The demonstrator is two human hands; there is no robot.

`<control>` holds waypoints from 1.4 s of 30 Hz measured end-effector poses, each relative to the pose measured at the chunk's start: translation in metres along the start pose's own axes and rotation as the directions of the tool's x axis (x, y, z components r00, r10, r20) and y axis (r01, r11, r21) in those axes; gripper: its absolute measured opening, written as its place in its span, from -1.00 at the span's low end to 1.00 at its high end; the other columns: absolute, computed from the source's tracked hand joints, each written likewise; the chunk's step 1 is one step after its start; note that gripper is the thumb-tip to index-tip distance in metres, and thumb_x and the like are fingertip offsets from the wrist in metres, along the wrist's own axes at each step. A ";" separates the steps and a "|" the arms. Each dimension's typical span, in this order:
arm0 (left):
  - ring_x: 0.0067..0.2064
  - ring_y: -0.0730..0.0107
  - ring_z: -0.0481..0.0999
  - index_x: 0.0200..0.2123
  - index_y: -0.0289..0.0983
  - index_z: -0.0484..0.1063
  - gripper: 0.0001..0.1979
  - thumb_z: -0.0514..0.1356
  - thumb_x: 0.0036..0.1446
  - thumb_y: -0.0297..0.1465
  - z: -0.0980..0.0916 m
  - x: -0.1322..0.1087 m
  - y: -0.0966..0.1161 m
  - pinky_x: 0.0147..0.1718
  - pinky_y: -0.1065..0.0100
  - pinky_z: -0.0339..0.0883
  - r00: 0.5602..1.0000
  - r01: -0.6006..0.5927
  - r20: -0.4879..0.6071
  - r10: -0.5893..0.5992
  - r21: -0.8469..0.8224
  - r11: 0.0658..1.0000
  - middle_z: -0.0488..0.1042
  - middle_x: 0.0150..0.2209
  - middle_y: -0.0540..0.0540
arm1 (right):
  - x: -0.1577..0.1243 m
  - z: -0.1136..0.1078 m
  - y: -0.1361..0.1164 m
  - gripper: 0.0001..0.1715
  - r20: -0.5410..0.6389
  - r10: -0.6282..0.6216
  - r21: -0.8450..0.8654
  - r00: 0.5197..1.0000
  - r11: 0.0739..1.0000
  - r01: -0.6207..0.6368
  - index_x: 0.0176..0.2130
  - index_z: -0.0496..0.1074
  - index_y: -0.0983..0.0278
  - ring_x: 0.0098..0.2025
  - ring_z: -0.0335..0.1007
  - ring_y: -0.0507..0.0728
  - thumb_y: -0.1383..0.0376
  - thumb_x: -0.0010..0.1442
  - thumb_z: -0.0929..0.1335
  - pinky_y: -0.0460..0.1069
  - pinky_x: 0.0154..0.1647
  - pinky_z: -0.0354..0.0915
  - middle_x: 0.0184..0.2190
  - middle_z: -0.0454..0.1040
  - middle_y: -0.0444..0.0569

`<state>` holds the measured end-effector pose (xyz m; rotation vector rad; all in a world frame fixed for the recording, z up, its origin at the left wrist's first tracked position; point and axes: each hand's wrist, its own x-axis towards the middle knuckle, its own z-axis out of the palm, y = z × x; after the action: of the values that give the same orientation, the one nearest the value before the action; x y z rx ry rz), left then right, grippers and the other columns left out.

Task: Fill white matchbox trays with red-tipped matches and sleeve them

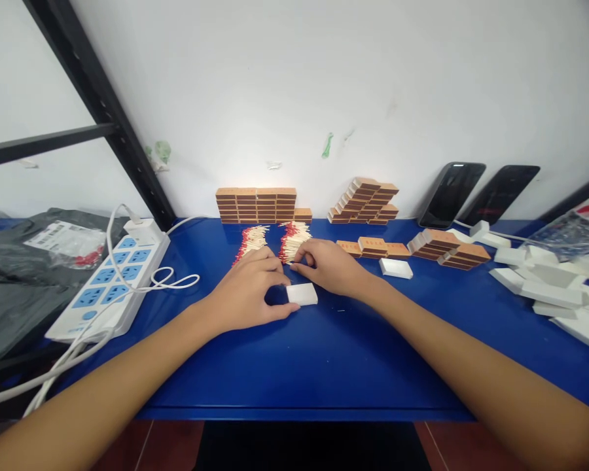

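Observation:
My left hand (pixel 248 291) rests on the blue table (pixel 324 366), its thumb and fingers closed on a small white matchbox tray (pixel 302 294). My right hand (pixel 326 265) lies just behind the tray, fingers curled and pinching at the near end of a pile of red-tipped matches (pixel 293 241). A second pile of matches (pixel 251 241) lies just beyond my left hand. What the right fingertips hold is too small to make out.
Stacked brown matchboxes (pixel 256 205) line the wall, with another heap (pixel 366 201) and loose ones (pixel 444 247) to the right. A white tray (pixel 395 267), more white trays (pixel 554 288), two phones (pixel 451 193), a power strip (pixel 112 278) and a grey bag (pixel 24 275) surround them.

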<state>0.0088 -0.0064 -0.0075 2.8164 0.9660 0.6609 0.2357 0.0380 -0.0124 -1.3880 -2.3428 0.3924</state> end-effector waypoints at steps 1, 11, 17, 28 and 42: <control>-0.07 0.13 0.45 -0.17 -0.24 0.71 -0.69 0.42 0.24 -0.11 -0.001 0.000 0.000 -0.02 0.09 0.41 1.000 0.000 0.005 0.000 0.004 1.000 0.56 -0.26 -0.10 | 0.000 0.002 -0.001 -0.80 -0.014 0.005 -0.012 1.000 1.000 -0.005 -0.34 0.51 0.25 -0.35 0.28 0.06 0.26 0.33 0.48 -0.01 -0.32 0.06 -0.37 0.47 -0.11; -0.10 0.16 0.46 -0.18 -0.25 0.70 -0.70 0.42 0.22 -0.12 -0.009 0.002 -0.004 -0.01 0.09 0.40 0.999 0.011 0.030 -0.012 0.037 0.999 0.56 -0.27 -0.10 | 0.001 0.007 -0.005 -0.90 0.004 0.041 -0.045 0.999 0.998 -0.041 -0.21 0.56 0.26 -0.28 0.38 0.11 0.37 0.40 0.40 0.00 -0.26 0.15 -0.30 0.55 -0.03; -0.13 0.17 0.46 -0.18 -0.25 0.70 -0.67 0.41 0.24 -0.10 -0.011 0.001 -0.008 -0.02 0.08 0.38 1.000 -0.003 0.006 0.003 0.077 0.997 0.55 -0.30 -0.09 | -0.018 -0.013 0.002 -0.90 0.065 -0.043 -0.036 0.997 0.998 0.045 -0.18 0.53 0.26 -0.26 0.38 0.12 0.35 0.43 0.38 -0.02 -0.22 0.19 -0.26 0.52 -0.02; -0.13 0.17 0.47 -0.19 -0.23 0.69 -0.69 0.42 0.23 -0.10 -0.011 0.000 -0.009 -0.04 0.10 0.36 1.000 -0.014 -0.021 0.016 0.085 0.996 0.55 -0.30 -0.08 | -0.041 -0.026 -0.004 -0.87 0.068 -0.152 -0.011 0.986 0.988 0.153 -0.19 0.49 0.23 -0.33 0.35 0.10 0.30 0.44 0.34 0.00 -0.27 0.18 -0.29 0.47 -0.05; -0.11 0.18 0.48 -0.18 -0.22 0.69 -0.72 0.44 0.22 -0.13 -0.012 0.000 -0.007 0.00 0.11 0.41 0.997 -0.063 -0.037 0.065 0.050 0.997 0.56 -0.27 -0.08 | -0.027 -0.016 0.003 -0.86 -0.033 -0.191 0.102 0.981 0.976 0.193 -0.09 0.54 0.22 -0.27 0.33 0.09 0.38 0.42 0.36 -0.02 -0.19 0.21 -0.27 0.42 -0.08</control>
<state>0.0001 -0.0012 0.0016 2.8987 0.9134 0.7111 0.2574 0.0158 -0.0043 -1.1006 -2.3745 0.4336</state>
